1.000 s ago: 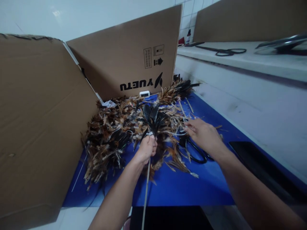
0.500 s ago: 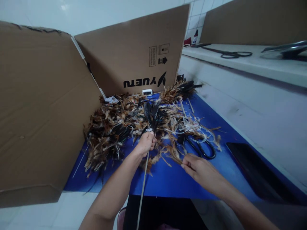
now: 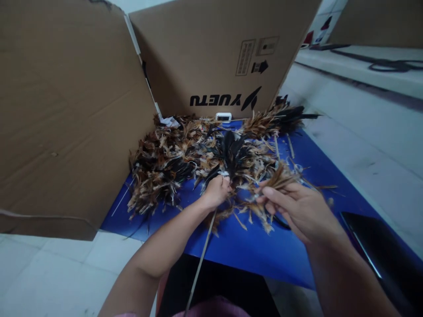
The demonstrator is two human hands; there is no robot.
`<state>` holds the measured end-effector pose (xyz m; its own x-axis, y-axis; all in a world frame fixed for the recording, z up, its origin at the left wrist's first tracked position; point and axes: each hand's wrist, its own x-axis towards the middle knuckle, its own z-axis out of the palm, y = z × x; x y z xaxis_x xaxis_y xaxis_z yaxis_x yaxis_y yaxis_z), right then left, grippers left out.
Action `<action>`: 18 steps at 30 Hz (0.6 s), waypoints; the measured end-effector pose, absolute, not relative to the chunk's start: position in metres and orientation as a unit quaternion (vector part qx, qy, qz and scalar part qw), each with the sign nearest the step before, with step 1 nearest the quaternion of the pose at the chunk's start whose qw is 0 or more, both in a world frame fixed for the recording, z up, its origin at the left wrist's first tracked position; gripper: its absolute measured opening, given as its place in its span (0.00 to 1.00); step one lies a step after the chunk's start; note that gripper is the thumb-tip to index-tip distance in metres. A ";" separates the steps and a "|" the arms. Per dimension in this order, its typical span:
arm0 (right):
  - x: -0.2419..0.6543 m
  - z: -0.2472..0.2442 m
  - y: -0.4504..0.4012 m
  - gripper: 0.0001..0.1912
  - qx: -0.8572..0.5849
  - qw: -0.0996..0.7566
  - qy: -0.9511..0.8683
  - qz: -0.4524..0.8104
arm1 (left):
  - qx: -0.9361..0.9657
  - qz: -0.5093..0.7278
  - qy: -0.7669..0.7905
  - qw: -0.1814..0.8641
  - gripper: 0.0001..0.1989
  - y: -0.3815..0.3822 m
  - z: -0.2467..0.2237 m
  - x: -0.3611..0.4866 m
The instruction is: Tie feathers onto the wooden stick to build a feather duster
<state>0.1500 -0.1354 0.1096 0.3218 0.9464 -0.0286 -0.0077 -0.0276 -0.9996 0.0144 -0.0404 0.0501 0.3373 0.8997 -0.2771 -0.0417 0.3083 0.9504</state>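
Observation:
My left hand (image 3: 218, 190) is closed around a thin stick (image 3: 201, 266), just below a tuft of black feathers (image 3: 231, 152) fixed at its far end. The stick slants down toward my lap. A white band (image 3: 224, 173) shows at the base of the tuft. To the right, my right hand (image 3: 294, 204) pinches a small bunch of brown feathers (image 3: 280, 176) between thumb and fingers, raised over the table. Loose brown feathers (image 3: 257, 211) lie between the two hands. Black scissors (image 3: 282, 222) are mostly hidden behind my right hand.
Piled feathers (image 3: 165, 163) cover the left and back of the blue table (image 3: 251, 255). Cardboard panels (image 3: 211, 57) stand behind and at left. A small white device (image 3: 224, 117) sits at the back. A dark phone-like slab (image 3: 373, 246) lies at right; scissors (image 3: 393, 64) rest on a ledge.
My right hand has lifted off the table surface, now holding the brown feathers up with their tips turned upward. My left hand keeps its grip on the stick. The view has shifted left and down.

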 end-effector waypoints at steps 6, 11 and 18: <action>0.138 0.106 -0.086 0.16 -0.546 0.562 -0.431 0.448 | 0.694 0.294 0.462 0.468 0.11 -0.038 0.041 0.013; 0.144 0.102 -0.063 0.17 -0.554 0.486 -0.485 0.470 | 0.729 0.277 0.460 0.425 0.13 -0.038 0.046 0.011; 0.150 0.089 -0.048 0.18 -0.572 0.450 -0.502 0.468 | 0.728 0.267 0.455 0.439 0.13 -0.037 0.047 0.011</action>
<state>0.1499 -0.0485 0.0894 0.0589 0.9948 -0.0829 0.1526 -0.0911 -0.9841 0.0112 -0.0370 0.0475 0.4439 0.8960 -0.0109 0.4281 -0.2014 0.8810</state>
